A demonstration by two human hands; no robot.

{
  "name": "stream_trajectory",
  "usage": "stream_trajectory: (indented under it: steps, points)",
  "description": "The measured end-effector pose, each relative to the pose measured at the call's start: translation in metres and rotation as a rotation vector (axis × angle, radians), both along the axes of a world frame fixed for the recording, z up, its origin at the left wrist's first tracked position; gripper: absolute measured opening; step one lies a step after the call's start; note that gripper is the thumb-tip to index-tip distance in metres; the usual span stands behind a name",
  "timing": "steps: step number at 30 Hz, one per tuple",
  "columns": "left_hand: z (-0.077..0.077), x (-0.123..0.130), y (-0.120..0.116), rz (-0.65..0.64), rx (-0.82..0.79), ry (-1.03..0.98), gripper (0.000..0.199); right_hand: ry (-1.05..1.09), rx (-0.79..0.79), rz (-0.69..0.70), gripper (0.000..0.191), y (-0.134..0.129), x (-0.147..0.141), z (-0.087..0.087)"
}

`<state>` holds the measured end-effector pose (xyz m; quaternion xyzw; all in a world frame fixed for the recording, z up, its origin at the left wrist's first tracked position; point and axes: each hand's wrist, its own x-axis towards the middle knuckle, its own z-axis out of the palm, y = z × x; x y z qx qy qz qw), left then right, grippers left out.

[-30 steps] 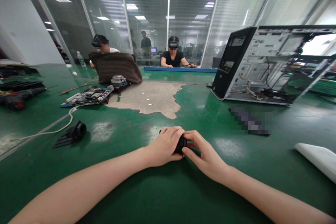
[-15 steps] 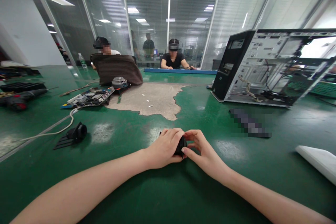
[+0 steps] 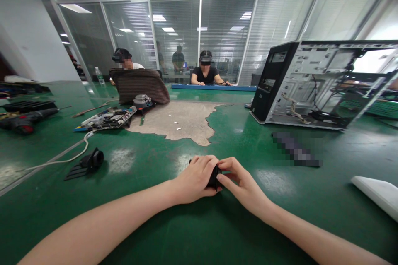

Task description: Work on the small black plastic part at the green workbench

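Note:
A small black part (image 3: 213, 177), mostly hidden by my fingers, is held low over the green table (image 3: 174, 232). My left hand (image 3: 196, 178) wraps over it from the left and above, fingers closed. From the right, my right hand (image 3: 238, 178) pinches its near end between thumb and fingers. What kind of part it is I cannot make out. Off to the left lies a black plastic piece (image 3: 88, 161) with a round opening and flat slats.
An open computer case (image 3: 307, 87) stands at right, a blurred dark object (image 3: 295, 149) before it. A white object (image 3: 377, 192) lies at the right edge. Circuit board (image 3: 107, 118), cable (image 3: 70, 158) and power drill (image 3: 27, 120) lie left. Two people (image 3: 205, 70) sit across the table.
The view has tilted slightly upward, so the table scene sits a little lower. Both hands keep their hold on the black part, with hardly any movement.

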<state>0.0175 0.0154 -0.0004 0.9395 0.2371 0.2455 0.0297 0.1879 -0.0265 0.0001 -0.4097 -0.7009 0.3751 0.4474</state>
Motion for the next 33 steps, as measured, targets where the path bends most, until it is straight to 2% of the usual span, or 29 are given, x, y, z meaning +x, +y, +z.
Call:
stream_trajectory:
  steps: [3, 7, 12, 14, 17, 21, 25, 27, 30, 33]
  points:
    - [0.0003, -0.0002, -0.0006, 0.006, -0.013, 0.015, 0.06, 0.066, -0.113, 0.019, 0.018, 0.0035, -0.0005, -0.0011]
    - [0.0011, -0.0004, -0.0011, 0.021, -0.029, 0.02, 0.059, 0.023, -0.16, 0.079, 0.016, 0.0013, 0.001, 0.0]
    - [-0.0004, -0.0006, 0.0001, 0.015, -0.02, 0.023, 0.06, -0.093, 0.095, 0.058, 0.016, -0.0041, 0.003, 0.0005]
    - [-0.0011, -0.0005, 0.0004, 0.012, -0.017, 0.02, 0.06, -0.101, 0.133, 0.032, 0.01, -0.0032, 0.0025, -0.0003]
    - [-0.0009, 0.0, 0.0002, 0.014, -0.012, 0.01, 0.058, -0.016, 0.032, 0.013, 0.006, 0.0011, 0.001, -0.0018]
    - [0.0009, 0.0002, -0.0004, 0.012, -0.022, 0.018, 0.058, 0.09, -0.154, 0.055, 0.019, 0.0058, 0.0008, -0.0029]
    - [0.0009, -0.0013, 0.0003, 0.01, -0.023, 0.028, 0.058, 0.069, -0.189, 0.123, 0.017, 0.0033, 0.0035, -0.0028]
    - [0.0004, -0.0022, 0.001, 0.005, -0.011, 0.042, 0.057, 0.027, -0.135, 0.139, 0.017, 0.0006, 0.0048, -0.0026]
    - [0.0007, -0.0026, 0.0015, -0.003, 0.006, 0.061, 0.058, -0.054, 0.032, 0.098, 0.019, -0.0014, 0.0057, -0.0021]
    - [0.0027, -0.0019, 0.0008, -0.008, 0.006, 0.07, 0.06, -0.108, 0.139, 0.034, 0.01, 0.0001, 0.0049, -0.0015]
